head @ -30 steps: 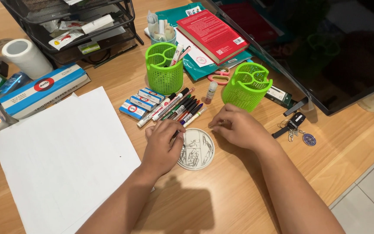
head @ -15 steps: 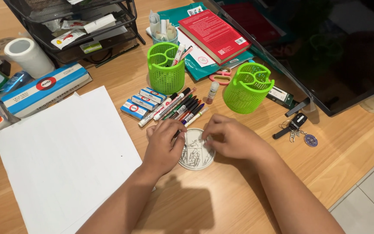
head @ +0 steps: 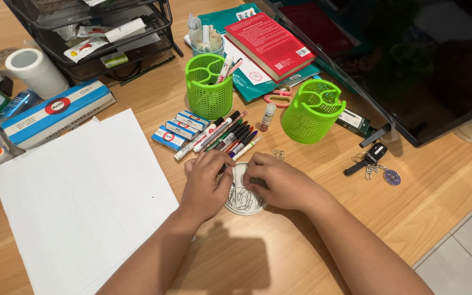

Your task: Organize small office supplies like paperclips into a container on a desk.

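Head view, items logged from the near edge outward:

- Left hand (head: 206,183): lower centre; fingers curled, steadying the left rim of the round white dish (head: 242,201). It grips nothing.
- Right hand (head: 277,183): lower centre; fingertips pressed down into the dish among the paper clips (head: 240,195). Whether a clip is pinched cannot be told.
- Handling note, as a judgement: keep the dish pinned flat with the left hand and lift clips a few at a time so none scatter.
- Loose clips (head: 278,154): small cluster on the wooden desk (head: 301,240), just beyond the right hand.
- White paper sheets (head: 77,202): large, blank, left of frame.
- Markers and pens (head: 222,136): row lying just above the hands.
- Three small boxes (head: 178,130): blue and white, red mark on each, left of the markers.
- Long carton (head: 55,112): blue and white with a red oval badge, upper left.
- Key fob with keys (head: 375,158): right of centre.
- Two green mesh pen cups (head: 208,87), (head: 312,112): the left one holds markers.
- Red book (head: 269,43): white barcode patch, lying on teal folders, top centre.
- White tape roll (head: 35,71): upper left.
- Black wire tray (head: 94,33): top left, holding labelled packets.
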